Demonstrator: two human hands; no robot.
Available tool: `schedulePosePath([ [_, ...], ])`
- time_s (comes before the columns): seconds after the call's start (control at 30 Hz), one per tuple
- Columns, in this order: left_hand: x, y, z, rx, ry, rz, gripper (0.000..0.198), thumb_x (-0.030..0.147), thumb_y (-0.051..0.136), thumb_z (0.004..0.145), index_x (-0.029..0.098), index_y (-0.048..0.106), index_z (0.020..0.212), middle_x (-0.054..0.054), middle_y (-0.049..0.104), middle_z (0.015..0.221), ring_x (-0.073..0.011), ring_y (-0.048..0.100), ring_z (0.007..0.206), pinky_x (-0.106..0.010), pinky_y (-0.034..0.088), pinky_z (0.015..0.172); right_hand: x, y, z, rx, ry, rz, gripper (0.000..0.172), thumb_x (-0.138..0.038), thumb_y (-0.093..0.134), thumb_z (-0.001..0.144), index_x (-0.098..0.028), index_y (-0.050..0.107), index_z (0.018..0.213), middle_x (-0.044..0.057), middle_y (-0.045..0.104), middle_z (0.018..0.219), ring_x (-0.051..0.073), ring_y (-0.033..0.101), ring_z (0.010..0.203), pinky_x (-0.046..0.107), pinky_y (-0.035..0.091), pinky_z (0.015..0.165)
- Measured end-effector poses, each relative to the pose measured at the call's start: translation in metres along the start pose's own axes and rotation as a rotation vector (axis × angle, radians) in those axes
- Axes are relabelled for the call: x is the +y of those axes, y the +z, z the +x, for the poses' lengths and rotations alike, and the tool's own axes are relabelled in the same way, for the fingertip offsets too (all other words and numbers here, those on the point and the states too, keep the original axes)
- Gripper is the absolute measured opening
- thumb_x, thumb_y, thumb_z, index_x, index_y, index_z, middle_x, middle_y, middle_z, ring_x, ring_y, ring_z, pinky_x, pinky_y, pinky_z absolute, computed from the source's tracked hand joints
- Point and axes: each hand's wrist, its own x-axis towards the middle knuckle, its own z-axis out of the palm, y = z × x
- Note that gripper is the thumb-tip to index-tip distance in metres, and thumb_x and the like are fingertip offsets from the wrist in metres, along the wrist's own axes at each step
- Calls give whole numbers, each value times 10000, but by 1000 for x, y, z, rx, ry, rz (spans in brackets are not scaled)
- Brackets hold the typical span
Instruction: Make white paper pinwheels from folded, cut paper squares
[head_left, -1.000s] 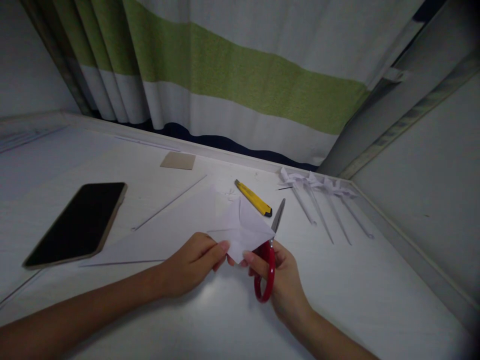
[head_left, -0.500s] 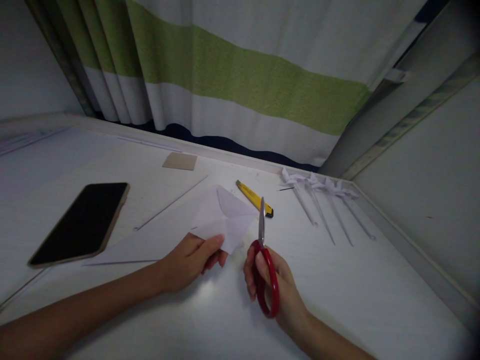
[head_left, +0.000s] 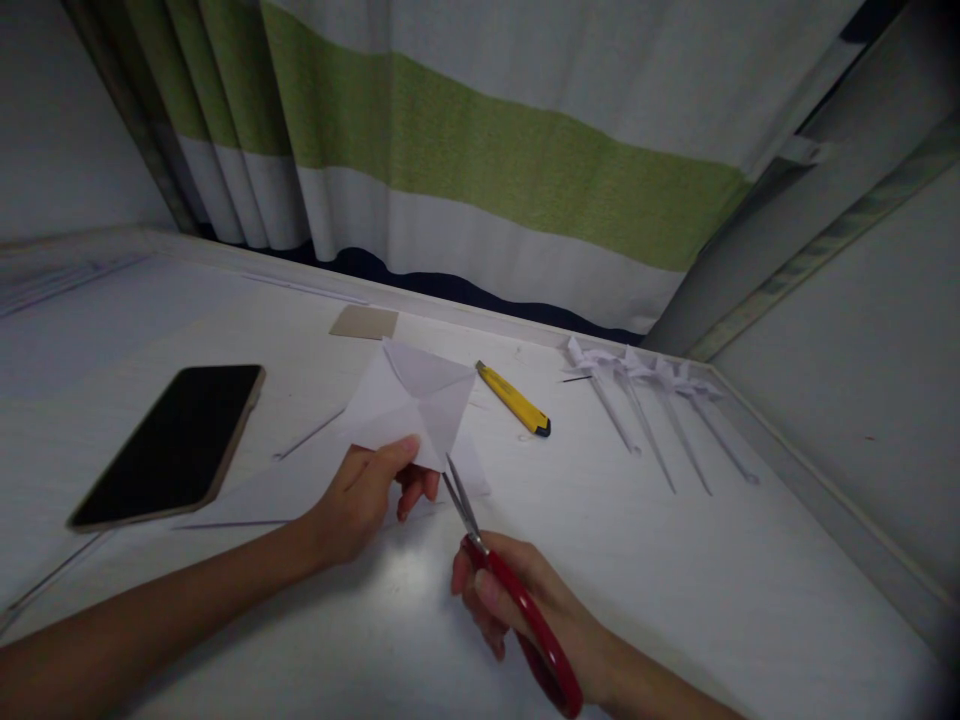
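Note:
A creased square of white paper (head_left: 424, 400) is pinched at its lower edge by my left hand (head_left: 367, 495), thumb on top. My right hand (head_left: 532, 600) holds red-handled scissors (head_left: 525, 610). Their blades are slightly parted, with the tips at the paper's lower right corner. Beneath the square, a larger white sheet (head_left: 262, 495) lies on the table. Beyond the scissors rests a yellow utility knife (head_left: 514, 398).
A black phone (head_left: 172, 445) lies at the left. Several white paper pinwheels on sticks (head_left: 649, 375) line the right back edge. A brown card (head_left: 365, 322) sits near the back ledge, below a striped curtain (head_left: 480, 150).
My left hand has moved the square paper leftward. The scissors have tilted left, their blades have parted, and their tips have come to the paper's corner.

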Motion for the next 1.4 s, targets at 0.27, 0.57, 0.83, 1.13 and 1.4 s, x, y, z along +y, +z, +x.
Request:
schedulePosePath([
  [0.27, 7, 1, -1, -66, -44, 136, 449, 317, 253, 806, 174, 471, 440, 45, 413, 361, -90, 436, 397, -196, 364, 474, -1, 2, -1, 27, 54, 69, 380, -513, 513, 708, -134, 483, 707, -80, 368, 434, 30, 332, 326, 147, 284, 323],
  [0.57, 8, 2, -3, -98, -62, 178, 466, 364, 223, 820, 175, 458, 465, 39, 411, 388, -100, 439, 418, -206, 372, 476, -1, 2, 0, 32, 55, 93, 386, -517, 509, 705, -133, 474, 687, -87, 372, 404, 23, 331, 298, 131, 272, 298],
  [0.83, 9, 2, -3, -140, -79, 176, 462, 358, 216, 835, 169, 471, 499, 45, 407, 409, -96, 430, 435, -205, 358, 485, -1, 1, 0, 44, 59, 102, 384, -518, 504, 708, -136, 470, 678, -88, 379, 389, 24, 335, 285, 131, 272, 285],
  [1.13, 7, 2, -3, -156, -87, 183, 475, 368, 214, 835, 169, 471, 489, 42, 409, 407, -101, 429, 435, -214, 360, 491, 0, 3, 1, 56, 68, 116, 373, -511, 510, 711, -141, 467, 676, -88, 370, 402, 26, 330, 296, 134, 285, 286],
  [1.4, 8, 2, -4, -139, -87, 177, 473, 371, 224, 833, 167, 475, 487, 41, 408, 401, -104, 436, 438, -216, 364, 497, -7, 4, 0, 59, 66, 84, 406, -546, 480, 709, -155, 425, 618, -85, 371, 393, 27, 324, 303, 146, 259, 304],
])
